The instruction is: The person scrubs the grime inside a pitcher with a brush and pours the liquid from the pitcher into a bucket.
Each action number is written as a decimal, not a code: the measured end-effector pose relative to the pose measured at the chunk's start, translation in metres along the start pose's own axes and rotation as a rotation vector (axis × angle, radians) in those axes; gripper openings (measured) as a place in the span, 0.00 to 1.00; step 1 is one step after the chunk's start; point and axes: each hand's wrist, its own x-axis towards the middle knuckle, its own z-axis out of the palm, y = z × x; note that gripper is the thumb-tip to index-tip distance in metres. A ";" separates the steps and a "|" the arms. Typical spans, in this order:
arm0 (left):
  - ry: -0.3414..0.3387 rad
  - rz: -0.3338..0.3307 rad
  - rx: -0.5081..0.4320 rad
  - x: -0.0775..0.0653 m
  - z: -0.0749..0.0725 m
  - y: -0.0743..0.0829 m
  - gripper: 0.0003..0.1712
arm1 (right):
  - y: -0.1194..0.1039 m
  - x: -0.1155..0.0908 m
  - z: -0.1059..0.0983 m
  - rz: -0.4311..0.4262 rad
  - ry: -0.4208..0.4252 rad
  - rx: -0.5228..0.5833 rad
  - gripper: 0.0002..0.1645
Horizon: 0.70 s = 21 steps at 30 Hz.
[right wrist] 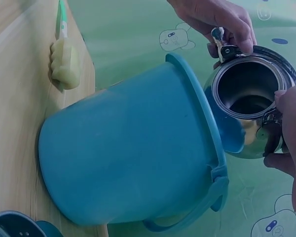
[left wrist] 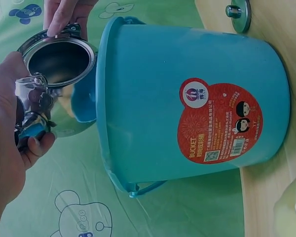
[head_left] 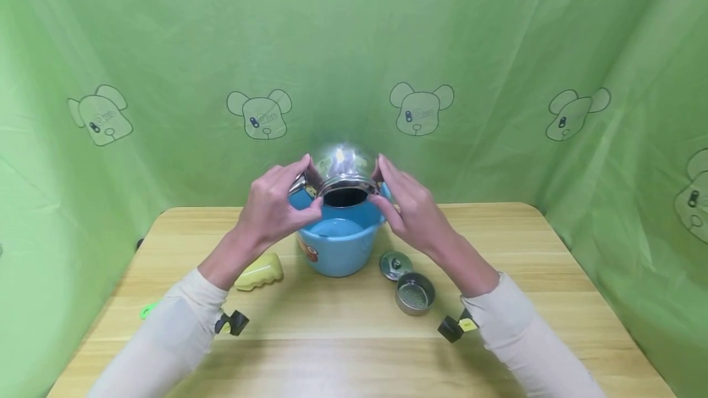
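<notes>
A shiny stainless steel teapot (head_left: 344, 161) is held over the far part of a blue bucket (head_left: 338, 258), its round mouth tilted toward me. My left hand (head_left: 276, 204) grips the left side, thumb at the rim, beside the spout. On the opposite side my right hand (head_left: 412, 210) holds the pot with its thumb on the rim. Both wrist views show the dark hollow inside of the teapot (left wrist: 64, 106) and the metal fittings at its neck. The bucket's bottom shows bluish in the head view.
Right of the bucket lie a round metal lid (head_left: 395, 265) with a knob and a metal strainer cup (head_left: 415, 295). A yellow sponge brush (right wrist: 65, 64) with a green and white handle lies to the left. Green curtain (head_left: 343, 48) hangs behind the wooden table (head_left: 332, 361).
</notes>
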 end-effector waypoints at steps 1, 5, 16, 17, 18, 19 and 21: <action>-0.003 -0.005 0.003 0.000 -0.001 0.000 0.36 | -0.001 0.000 -0.001 0.005 -0.001 -0.005 0.39; -0.021 -0.027 0.000 -0.001 -0.003 0.002 0.36 | -0.005 0.000 -0.003 0.012 0.009 -0.023 0.38; -0.058 -0.024 -0.021 0.000 -0.008 0.009 0.30 | -0.013 0.002 -0.011 -0.006 0.075 -0.072 0.32; -0.061 -0.023 -0.025 0.000 -0.008 0.010 0.29 | -0.014 0.002 -0.012 -0.007 0.080 -0.076 0.32; -0.065 -0.024 -0.029 0.000 -0.009 0.011 0.28 | -0.014 0.001 -0.012 -0.008 0.085 -0.081 0.31; -0.069 -0.026 -0.035 0.000 -0.009 0.011 0.28 | -0.015 0.001 -0.013 -0.009 0.088 -0.089 0.31; -0.079 -0.032 -0.049 0.000 -0.010 0.013 0.26 | -0.016 0.001 -0.014 -0.008 0.096 -0.095 0.32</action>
